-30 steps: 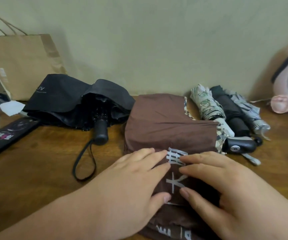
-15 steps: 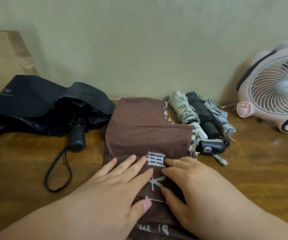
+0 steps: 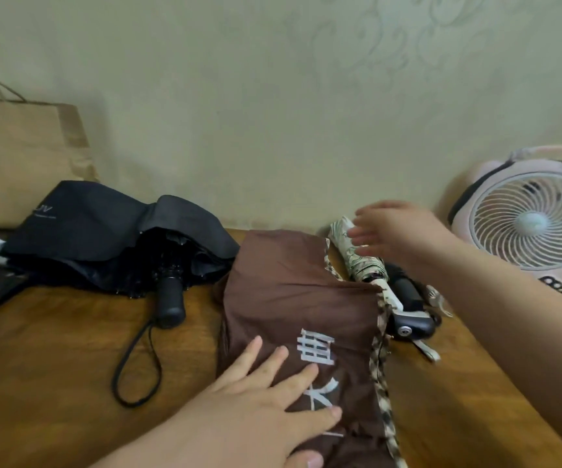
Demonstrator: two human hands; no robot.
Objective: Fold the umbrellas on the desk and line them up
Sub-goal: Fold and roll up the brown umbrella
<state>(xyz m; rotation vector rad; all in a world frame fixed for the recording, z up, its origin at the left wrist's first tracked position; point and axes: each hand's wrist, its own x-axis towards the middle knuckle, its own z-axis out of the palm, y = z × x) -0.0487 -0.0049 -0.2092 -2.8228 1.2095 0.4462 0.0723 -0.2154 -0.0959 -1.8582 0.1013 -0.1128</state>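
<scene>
- A person's left hand [image 3: 256, 400] lies flat on a brown umbrella [image 3: 293, 292], fingers straight and spread, pressing the fabric beside large white printed characters.
- The brown umbrella sits in the middle of a wooden desk [image 3: 53, 349]. It is collapsed but loose, and its cloth has a leopard-print trim along the right edge.
- The right hand [image 3: 397, 234] hovers further back and to the right, above a row of folded umbrellas. It is blurred, but its fingers look stretched out and apart, holding nothing.
- Under that hand lies a cream patterned umbrella [image 3: 360, 265], rolled tight and just right of the brown one, with a rounded black handle [image 3: 411, 324] at its near end.
- A black folded umbrella [image 3: 404, 288] lies against it on the right, mostly hidden by the forearm.
- To the left of the brown umbrella, a black umbrella [image 3: 104, 238] lies half-collapsed and unfolded. Its handle points toward the viewer and its wrist strap [image 3: 134, 366] loops across the desk.
- A brown paper bag [image 3: 19, 157] leans on the wall at far left.
- A pink desk fan [image 3: 529, 217] stands at far right.
</scene>
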